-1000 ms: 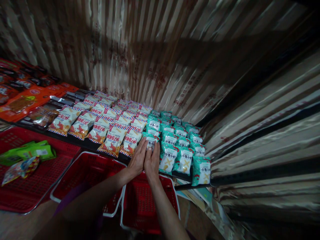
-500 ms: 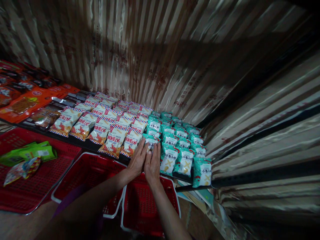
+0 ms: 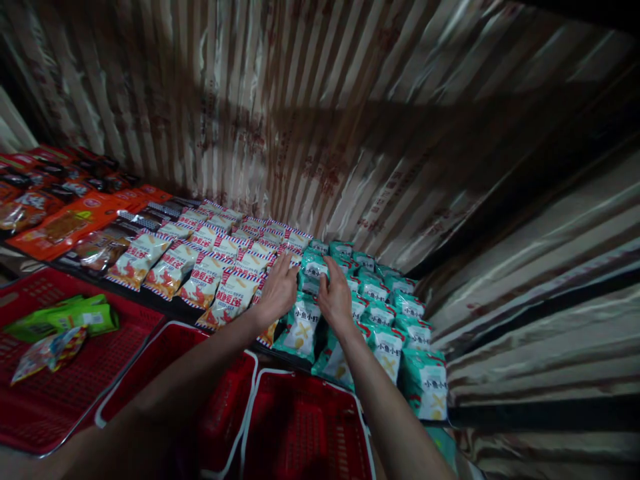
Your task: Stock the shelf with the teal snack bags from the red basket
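A teal-and-white snack bag [image 3: 314, 272] stands in the leftmost column of teal bags, between my two hands. Along its left side my left hand [image 3: 277, 288] has its fingers stretched forward, close to the white snack bags with striped edges. My right hand [image 3: 336, 293] reaches over the teal bags, thumb and fingers apart, the fingertips at the right edge of that same bag. In front of it, another teal bag [image 3: 301, 327] leans upright at the shelf's front edge. My right forearm partly covers the neighbouring teal bags.
White striped bags [image 3: 230, 297] stand in rows to the left, followed by brown packs [image 3: 103, 247] and orange packs [image 3: 63, 223]. Red baskets [image 3: 305, 427] sit below the shelf; the left one [image 3: 125, 340] holds green and colourful packets. A striped curtain [image 3: 300, 133] hangs behind.
My hands have moved from the front teal bag to the one behind it and spread apart. The front bag now shows uncovered. The view has shifted slightly.
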The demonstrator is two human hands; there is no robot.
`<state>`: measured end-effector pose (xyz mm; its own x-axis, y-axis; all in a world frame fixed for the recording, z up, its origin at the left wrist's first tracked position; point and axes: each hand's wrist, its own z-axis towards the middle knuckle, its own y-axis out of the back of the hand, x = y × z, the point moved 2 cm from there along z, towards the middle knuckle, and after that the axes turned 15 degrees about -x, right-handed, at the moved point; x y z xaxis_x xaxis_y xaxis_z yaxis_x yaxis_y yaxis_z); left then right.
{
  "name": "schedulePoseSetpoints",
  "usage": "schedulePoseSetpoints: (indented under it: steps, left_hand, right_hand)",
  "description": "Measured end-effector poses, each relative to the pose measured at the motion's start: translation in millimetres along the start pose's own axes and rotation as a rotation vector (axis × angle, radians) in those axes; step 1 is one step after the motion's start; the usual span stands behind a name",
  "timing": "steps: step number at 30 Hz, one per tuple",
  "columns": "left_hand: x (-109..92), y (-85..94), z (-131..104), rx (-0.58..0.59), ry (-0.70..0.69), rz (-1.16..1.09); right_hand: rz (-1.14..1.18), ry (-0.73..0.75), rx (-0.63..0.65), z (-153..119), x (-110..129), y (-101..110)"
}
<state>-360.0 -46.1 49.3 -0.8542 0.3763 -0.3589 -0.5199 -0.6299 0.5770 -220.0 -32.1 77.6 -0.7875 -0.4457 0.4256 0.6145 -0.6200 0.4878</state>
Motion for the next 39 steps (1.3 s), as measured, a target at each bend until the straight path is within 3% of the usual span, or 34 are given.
schedulePoseSetpoints:
  steps: [7, 12, 17, 28, 31, 34, 39]
  left_hand:
    - [21, -43.9, 54, 0.158, 0.054, 0.034]
    - [43, -63.1, 88, 0.183, 0.247, 0.043]
    - [61, -73.2, 114, 0.246, 0.239, 0.021]
    - [75, -81.6, 115, 0.310, 0.247, 0.017]
    - [71, -74.9, 113, 0.269, 0.233, 0.069]
    - [62, -61.2, 113, 0.195, 0.130, 0.181]
    - [55, -54.1, 113, 0.397, -0.037, 0.189]
  right_hand:
    - [-0.137, -0.159, 0.238, 70, -33, -64]
    - [-0.195, -0.258, 0.289, 89, -56, -94]
    - [-0.206, -0.256, 0.301, 101, -69, -114]
    - [-0.262, -0.199, 0.354, 105, -75, -127]
    - [-0.271, -0.191, 0.355, 109, -75, -127]
    - [-0.278, -0.183, 0.363, 112, -74, -127]
    - [-0.278, -0.177, 0.380, 112, -73, -128]
